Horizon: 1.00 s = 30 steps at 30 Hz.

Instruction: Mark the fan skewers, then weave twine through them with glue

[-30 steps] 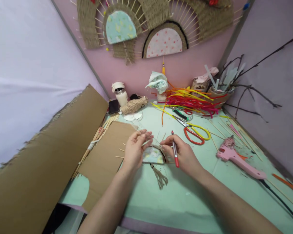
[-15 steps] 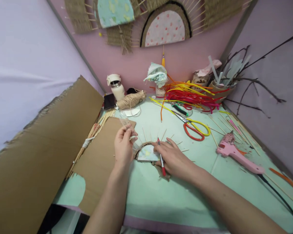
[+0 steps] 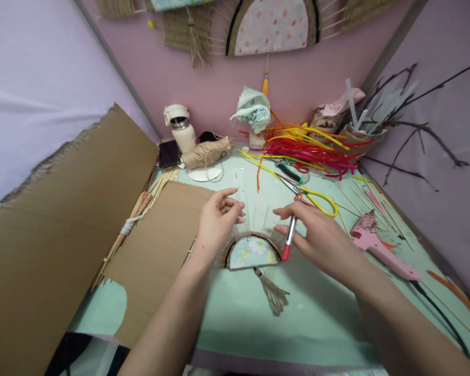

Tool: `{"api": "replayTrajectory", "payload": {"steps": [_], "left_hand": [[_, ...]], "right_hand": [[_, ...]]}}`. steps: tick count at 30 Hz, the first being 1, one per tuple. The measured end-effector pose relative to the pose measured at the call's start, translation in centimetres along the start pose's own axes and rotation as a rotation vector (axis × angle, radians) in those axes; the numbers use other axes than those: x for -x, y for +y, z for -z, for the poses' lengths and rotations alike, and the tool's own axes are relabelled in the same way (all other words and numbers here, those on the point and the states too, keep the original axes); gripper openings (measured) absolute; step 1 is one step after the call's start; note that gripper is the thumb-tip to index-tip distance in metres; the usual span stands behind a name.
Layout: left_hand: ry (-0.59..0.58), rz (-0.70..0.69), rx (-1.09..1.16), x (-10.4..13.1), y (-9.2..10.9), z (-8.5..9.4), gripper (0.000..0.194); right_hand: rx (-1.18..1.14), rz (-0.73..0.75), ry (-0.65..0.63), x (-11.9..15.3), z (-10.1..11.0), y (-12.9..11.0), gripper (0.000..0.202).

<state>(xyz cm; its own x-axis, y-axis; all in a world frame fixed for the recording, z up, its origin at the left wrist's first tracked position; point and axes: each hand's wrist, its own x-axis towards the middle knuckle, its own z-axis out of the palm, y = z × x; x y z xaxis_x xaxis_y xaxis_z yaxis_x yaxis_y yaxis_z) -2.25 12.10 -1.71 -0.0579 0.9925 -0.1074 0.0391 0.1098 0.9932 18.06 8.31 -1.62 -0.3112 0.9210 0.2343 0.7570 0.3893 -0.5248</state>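
Note:
A half-round piece covered in flowered fabric (image 3: pixel 254 253), edged with cord and with thin sticks fanning out from its curve, lies on the mint-green table. A twine tassel (image 3: pixel 273 292) hangs from its straight side. My left hand (image 3: pixel 221 219) pinches the edge of a clear ruler (image 3: pixel 243 183), which stretches from the half-round outward among the sticks. To the right, my right hand (image 3: pixel 317 235) is raised with a red-capped pen (image 3: pixel 291 232) between its fingers. Its thumb and index finger are apart over the right-hand sticks.
Brown cardboard (image 3: pixel 156 230) covers the left side, beside a stick bundle (image 3: pixel 129 224). Behind are a bottle (image 3: pixel 184 136), twine (image 3: pixel 206 152), pipe cleaners (image 3: pixel 305 149) and scissors (image 3: pixel 317 201). A pink glue gun (image 3: pixel 384 253) with its cord and branches (image 3: pixel 411 128) occupy the right.
The ruler has swung from a slant to nearly upright across the half-round, my left hand moving right with it. My right hand has drawn back rightward with the pen, uncovering the half-round and tassel.

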Motion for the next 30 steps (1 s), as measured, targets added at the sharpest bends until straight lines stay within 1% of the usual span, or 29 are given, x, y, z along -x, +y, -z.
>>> {"api": "replayTrajectory", "payload": {"steps": [2,4,6,10,13,14,19,22,26,30], "left_hand": [[0.016,-0.009,-0.015,-0.6,-0.4,-0.5,0.040],[0.034,0.010,-0.050,-1.3,-1.4,-0.9,0.039],[0.042,0.027,-0.121,-1.8,-2.4,-1.0,0.038],[0.061,-0.007,-0.267,-2.7,-3.9,-0.6,0.043],[0.082,0.006,-0.287,-3.0,-4.2,0.3,0.044],[0.090,0.021,-0.279,-3.1,-4.1,0.5,0.044],[0.102,0.087,-0.207,-2.7,-3.5,1.0,0.051],[0.080,0.068,-0.225,-2.3,-3.5,0.9,0.056],[0.063,0.027,-0.298,-1.9,-3.8,0.9,0.056],[0.049,0.029,-0.293,-1.7,-4.1,0.9,0.056]], "right_hand": [[0.058,-0.006,-0.107,-0.1,-0.6,-0.3,0.010],[0.137,0.018,-0.207,0.2,-1.5,-0.7,0.008],[0.206,0.070,-0.247,0.7,-2.4,-1.1,0.010],[0.249,0.158,-0.234,1.7,-3.5,-1.3,0.020],[0.214,0.203,-0.213,2.0,-4.0,-1.1,0.034],[0.202,0.215,-0.205,2.1,-4.1,-1.0,0.035],[0.183,0.240,-0.158,2.5,-4.7,-0.5,0.019],[0.183,0.257,-0.134,2.6,-4.8,-0.4,0.016],[0.187,0.260,-0.125,2.6,-4.9,-0.4,0.014],[0.210,0.255,-0.116,2.6,-4.9,-0.5,0.011]]}}
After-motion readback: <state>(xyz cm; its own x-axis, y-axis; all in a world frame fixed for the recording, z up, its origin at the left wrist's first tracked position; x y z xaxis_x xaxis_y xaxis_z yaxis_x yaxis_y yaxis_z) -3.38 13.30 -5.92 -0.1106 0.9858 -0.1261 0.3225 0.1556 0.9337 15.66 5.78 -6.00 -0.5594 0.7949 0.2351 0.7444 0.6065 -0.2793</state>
